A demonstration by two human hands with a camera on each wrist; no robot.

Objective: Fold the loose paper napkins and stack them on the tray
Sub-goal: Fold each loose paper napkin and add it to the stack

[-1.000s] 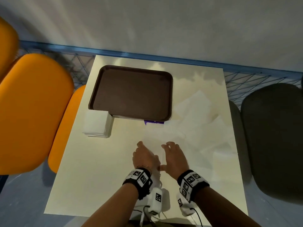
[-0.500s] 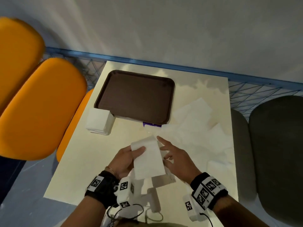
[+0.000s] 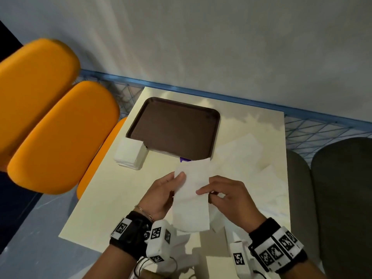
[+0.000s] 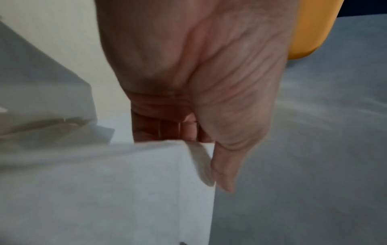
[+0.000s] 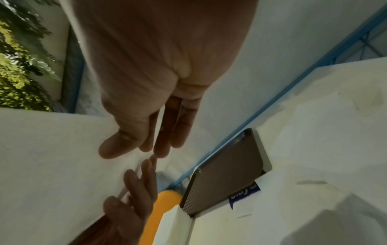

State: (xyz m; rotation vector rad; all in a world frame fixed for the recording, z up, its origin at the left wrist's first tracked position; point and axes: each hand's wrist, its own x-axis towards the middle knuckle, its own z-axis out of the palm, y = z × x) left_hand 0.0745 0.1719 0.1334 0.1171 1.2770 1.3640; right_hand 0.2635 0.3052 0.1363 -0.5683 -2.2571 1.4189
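Both hands hold one white paper napkin (image 3: 191,196) up above the near part of the table. My left hand (image 3: 161,192) pinches its left edge, thumb on top near the upper corner. My right hand (image 3: 227,196) pinches its right edge, thumb on the front face. In the left wrist view the napkin (image 4: 108,190) fills the lower left under the thumb (image 4: 224,172). The right wrist view shows the napkin (image 5: 52,157) with my thumb (image 5: 117,145) on it and the left hand's fingers (image 5: 136,182) behind. The brown tray (image 3: 175,127) lies bare at the table's far left.
A stack of folded white napkins (image 3: 129,153) sits at the tray's near-left corner. Loose unfolded napkins (image 3: 247,158) spread over the table's right side. Orange chairs (image 3: 60,133) stand to the left, a grey chair (image 3: 342,198) to the right, and a blue wire fence (image 3: 302,125) behind the table (image 3: 112,198).
A second ago both hands pressed flat on a napkin on the table. They have since picked it up and now hold it raised, a long strip between them.
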